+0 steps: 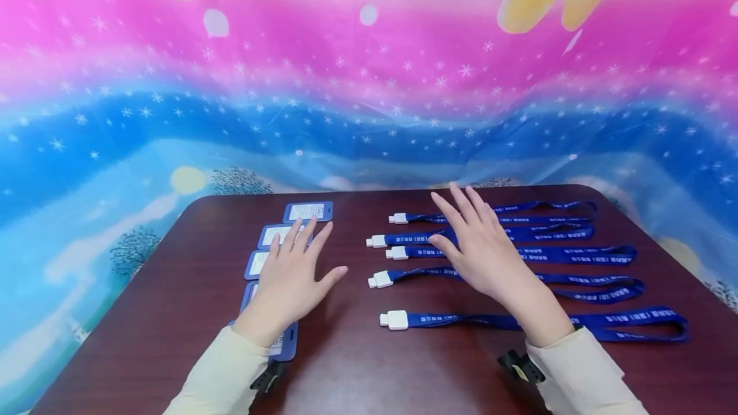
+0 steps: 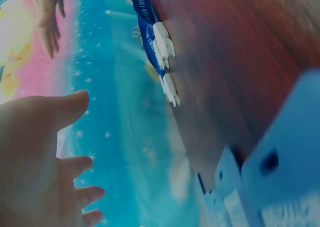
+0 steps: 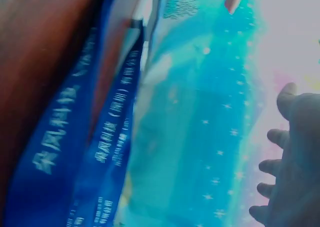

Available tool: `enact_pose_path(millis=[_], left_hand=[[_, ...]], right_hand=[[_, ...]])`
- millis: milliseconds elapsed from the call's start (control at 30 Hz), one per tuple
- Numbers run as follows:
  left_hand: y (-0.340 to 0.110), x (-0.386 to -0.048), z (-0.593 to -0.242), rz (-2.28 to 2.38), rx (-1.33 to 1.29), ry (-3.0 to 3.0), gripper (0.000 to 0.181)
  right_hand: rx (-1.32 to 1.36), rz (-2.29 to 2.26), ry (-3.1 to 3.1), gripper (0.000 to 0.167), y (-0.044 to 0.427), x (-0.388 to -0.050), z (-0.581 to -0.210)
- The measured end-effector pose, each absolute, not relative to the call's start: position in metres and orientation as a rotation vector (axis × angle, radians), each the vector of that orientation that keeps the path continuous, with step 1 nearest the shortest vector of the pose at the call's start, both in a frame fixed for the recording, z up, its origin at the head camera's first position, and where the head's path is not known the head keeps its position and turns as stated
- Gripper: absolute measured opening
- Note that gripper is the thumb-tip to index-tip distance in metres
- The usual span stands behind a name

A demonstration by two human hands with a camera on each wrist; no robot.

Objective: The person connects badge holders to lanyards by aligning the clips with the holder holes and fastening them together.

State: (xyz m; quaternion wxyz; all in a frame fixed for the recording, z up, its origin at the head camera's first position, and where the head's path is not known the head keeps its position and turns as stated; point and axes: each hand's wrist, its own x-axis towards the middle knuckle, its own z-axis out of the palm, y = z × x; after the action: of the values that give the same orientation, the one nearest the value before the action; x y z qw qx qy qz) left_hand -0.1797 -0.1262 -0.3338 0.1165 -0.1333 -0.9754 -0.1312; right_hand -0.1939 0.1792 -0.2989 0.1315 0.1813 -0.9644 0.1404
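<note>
My left hand (image 1: 294,284), fingers spread and holding nothing, hovers over a column of blue badge holders on the left side of the table. The farthest badge holder (image 1: 308,211) shows whole; the hand and wrist partly cover the others, such as the nearest one (image 1: 285,344). Above several blue lanyards (image 1: 576,253) with white clips, laid in rows on the right, my right hand (image 1: 484,252) is spread and holds nothing. The nearest lanyard (image 1: 611,320) has its white clip (image 1: 396,320) pointing left. In the left wrist view, a badge holder (image 2: 290,157) looms close and blurred.
A dark reddish-brown table (image 1: 346,364) carries everything. Behind its far edge hangs a pink and blue backdrop cloth (image 1: 369,95) with snowflakes. Dark straps with small devices sit at both wrists, over cream sleeves (image 1: 582,370).
</note>
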Motion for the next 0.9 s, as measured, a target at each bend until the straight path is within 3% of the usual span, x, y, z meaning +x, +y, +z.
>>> enact_pose_path(millis=[367, 900], left_hand=[[-0.155, -0.166, -0.331, -0.271, -0.467, -2.848, 0.078], [-0.163, -0.166, -0.328, -0.258, -0.506, -2.827, 0.077]], right_hand=[[0.622, 0.382, -2.751, 0.071, 0.172, -0.181, -0.286], [0.652, 0.336, -2.765, 0.072, 0.172, -0.177, -0.285]])
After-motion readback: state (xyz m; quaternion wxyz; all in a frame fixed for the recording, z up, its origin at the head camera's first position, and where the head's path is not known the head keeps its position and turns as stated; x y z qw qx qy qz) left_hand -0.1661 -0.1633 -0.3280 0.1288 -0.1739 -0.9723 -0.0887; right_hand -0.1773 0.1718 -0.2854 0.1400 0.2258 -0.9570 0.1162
